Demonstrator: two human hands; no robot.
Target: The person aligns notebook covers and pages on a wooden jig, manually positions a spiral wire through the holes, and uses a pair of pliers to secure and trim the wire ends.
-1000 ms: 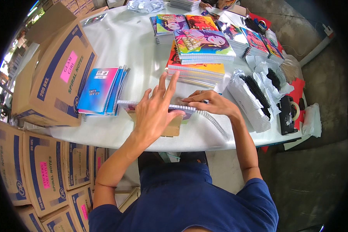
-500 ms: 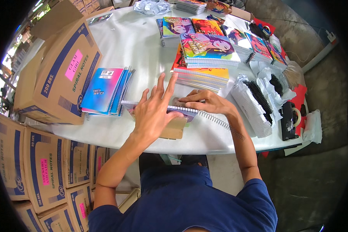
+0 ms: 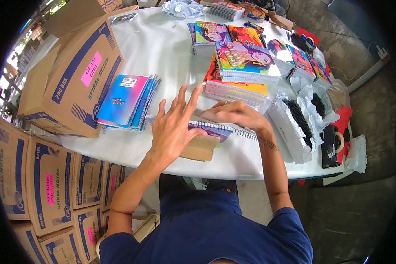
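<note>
A purple-edged spiral notebook [image 3: 215, 130] stands tilted at the near side of the table. My left hand [image 3: 174, 121] holds it, the thumb on the near side and the other fingers stretched upward and apart. A dark wire coil [image 3: 251, 134] runs through the holes along its upper edge, and a loose length reaches right toward my right wrist. My right hand [image 3: 237, 115] is bent over the coil, just behind that edge; its fingertips are blurred and partly hidden. Below the notebook, a brown cardboard piece [image 3: 201, 148] sticks out toward me.
Blue-pink notebooks [image 3: 123, 101] lie left, beside a large open carton [image 3: 70, 83]. Colourful notebooks [image 3: 246, 61] are stacked ahead. At right are wrapped black coils [image 3: 292, 125] and a tape dispenser [image 3: 330, 147]. Several cartons [image 3: 53, 185] are piled below the table's left edge.
The view has shifted slightly, so the table things appear further right. My right fingers have moved over the coil and are blurred; my left hand keeps its hold on the notebook.
</note>
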